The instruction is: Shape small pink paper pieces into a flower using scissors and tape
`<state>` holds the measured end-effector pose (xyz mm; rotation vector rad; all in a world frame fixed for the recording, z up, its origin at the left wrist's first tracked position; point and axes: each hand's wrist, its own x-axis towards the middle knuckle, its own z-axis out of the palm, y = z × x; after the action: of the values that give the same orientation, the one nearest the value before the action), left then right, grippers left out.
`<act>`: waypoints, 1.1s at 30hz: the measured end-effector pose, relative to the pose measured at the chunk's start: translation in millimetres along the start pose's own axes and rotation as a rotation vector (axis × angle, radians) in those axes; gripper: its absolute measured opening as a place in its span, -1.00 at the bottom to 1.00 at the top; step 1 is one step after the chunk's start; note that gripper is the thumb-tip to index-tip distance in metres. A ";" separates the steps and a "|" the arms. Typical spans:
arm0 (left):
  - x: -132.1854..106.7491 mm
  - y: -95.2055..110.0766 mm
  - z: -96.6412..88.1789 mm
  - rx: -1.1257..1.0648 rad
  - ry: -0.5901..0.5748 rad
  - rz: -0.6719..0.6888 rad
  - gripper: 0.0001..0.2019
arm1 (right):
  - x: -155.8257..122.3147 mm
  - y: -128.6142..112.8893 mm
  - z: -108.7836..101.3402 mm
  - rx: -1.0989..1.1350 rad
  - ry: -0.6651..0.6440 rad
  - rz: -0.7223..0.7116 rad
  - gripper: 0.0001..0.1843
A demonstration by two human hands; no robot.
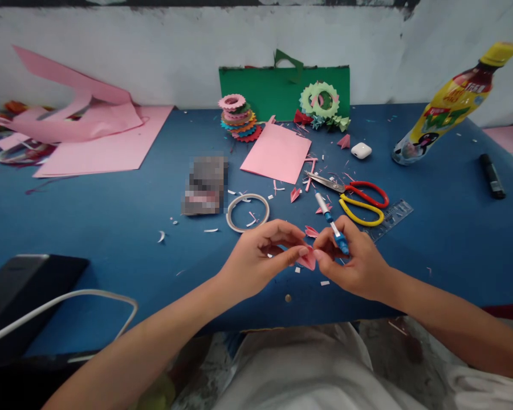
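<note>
My left hand [263, 256] and my right hand [353, 262] meet over the near edge of the blue table [111, 228]. Both pinch a small folded pink paper piece [308, 259] between thumb and fingertips. My right hand also holds a white and blue pen [331, 222], which sticks up and away from me between its fingers. Another small pink folded piece [311, 231] lies just beyond my fingertips.
Red and yellow scissors [359, 199] and a clear ruler [391, 216] lie behind my right hand. A tape ring [248, 212], a pink sheet [277, 152], stacked paper rings [238, 117], green card [265, 91], a white earbud case [361, 150], a tilted bottle [448, 108], a black marker [491, 176].
</note>
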<state>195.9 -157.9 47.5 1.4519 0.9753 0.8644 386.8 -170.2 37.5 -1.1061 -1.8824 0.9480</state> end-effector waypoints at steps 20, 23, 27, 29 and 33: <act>-1.5 0.8 0.6 0.484 0.078 0.290 -0.87 | 0.0 5.3 8.3 -0.290 0.047 -0.207 -0.92; -0.1 2.7 -0.3 0.469 0.061 0.296 -0.89 | 0.7 5.9 7.3 -0.274 0.013 -0.208 -0.95; 0.9 6.9 -2.8 0.503 0.021 0.364 -0.89 | 0.5 7.1 6.0 -0.235 -0.027 -0.212 -0.93; 0.7 8.7 -3.7 0.517 0.005 0.375 -0.88 | 0.5 7.3 5.4 -0.219 -0.044 -0.228 -0.90; -0.6 9.9 -3.5 0.511 0.013 0.361 -0.88 | 1.3 5.7 4.6 -0.181 -0.049 -0.254 -0.86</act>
<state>193.4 -157.4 57.7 2.1079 1.0037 0.9199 384.4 -168.0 30.8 -0.9227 -2.1228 0.6780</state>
